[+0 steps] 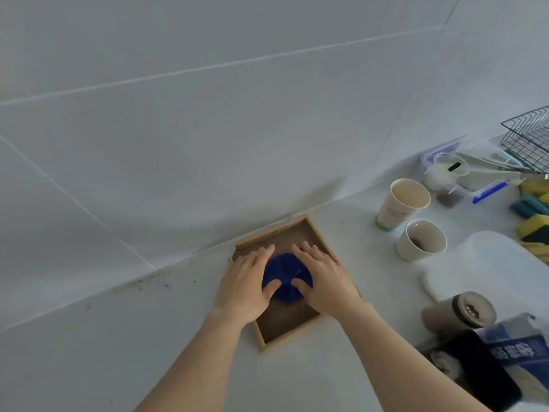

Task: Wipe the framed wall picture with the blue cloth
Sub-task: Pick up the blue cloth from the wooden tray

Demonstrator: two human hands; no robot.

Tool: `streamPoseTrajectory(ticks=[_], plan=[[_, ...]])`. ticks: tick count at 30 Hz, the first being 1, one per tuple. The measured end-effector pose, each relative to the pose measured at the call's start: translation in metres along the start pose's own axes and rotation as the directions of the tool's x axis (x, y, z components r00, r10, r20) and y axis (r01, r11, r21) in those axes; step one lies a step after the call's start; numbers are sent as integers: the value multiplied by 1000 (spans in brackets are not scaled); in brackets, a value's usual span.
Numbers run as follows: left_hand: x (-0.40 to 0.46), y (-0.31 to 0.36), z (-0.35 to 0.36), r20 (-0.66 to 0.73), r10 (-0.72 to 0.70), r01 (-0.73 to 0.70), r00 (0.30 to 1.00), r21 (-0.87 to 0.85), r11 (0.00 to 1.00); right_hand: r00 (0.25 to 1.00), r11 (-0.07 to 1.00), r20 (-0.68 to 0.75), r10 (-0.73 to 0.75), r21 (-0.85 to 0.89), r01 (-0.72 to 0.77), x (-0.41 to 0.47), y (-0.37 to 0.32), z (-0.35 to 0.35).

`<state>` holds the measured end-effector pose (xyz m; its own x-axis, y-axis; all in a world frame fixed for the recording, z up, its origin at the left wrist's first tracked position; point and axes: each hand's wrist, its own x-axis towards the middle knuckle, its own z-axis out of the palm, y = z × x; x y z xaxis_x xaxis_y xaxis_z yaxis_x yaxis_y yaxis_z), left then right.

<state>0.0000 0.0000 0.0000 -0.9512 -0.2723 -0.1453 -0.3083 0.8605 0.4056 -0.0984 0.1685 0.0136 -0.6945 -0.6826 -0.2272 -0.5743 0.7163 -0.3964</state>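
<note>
Pale tiled wall above, white worktop (pixel 89 352) below. Lower centre of frame: framed wall picture (pixel 292 328) lying flat on worktop, far end close to wall, long axis running from lower centre up toward wall, slightly skewed. Blue cloth (pixel 286 273) bunched on brown panel. Left hand (pixel 246 281) and right hand (pixel 322 276) spread open, palms down, thumbs pinning cloth. Cloth soft, light, easily gathered at its bunched middle. Frame likely stiff, light, prone to sliding; best steadied by its wooden rim. Paper cups (pixel 401 203) stand at right.
</note>
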Motion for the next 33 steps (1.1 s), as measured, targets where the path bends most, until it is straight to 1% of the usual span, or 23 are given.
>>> streamPoseTrajectory(ticks=[1,4,7,11,17,24,33], plan=[[1,-1,2,7,-7,7,1000,-2,1000,1000,1000,29,13,11,-13,1,0,2],[3,-2,9,6,-27,27,1000,9,1000,996,998,56,68,12,-69,4,1,7],[3,-1,12,38,-46,46,998,5,999,998,998,-8,66,8,-66,6,2,12],[3,-1,14,24,-48,48,999,11,999,993,997,-90,71,11,-70,6,3,15],[2,-2,9,-2,-83,83,997,-14,996,987,997,-142,74,43,-68,4,3,9],[2,3,-23,-86,-59,60,995,4,998,983,998,-176,42,61,-32,4,-6,-16],[-13,18,-82,-185,-75,75,980,-6,997,961,997,-276,-18,64,37,-7,-38,-62]])
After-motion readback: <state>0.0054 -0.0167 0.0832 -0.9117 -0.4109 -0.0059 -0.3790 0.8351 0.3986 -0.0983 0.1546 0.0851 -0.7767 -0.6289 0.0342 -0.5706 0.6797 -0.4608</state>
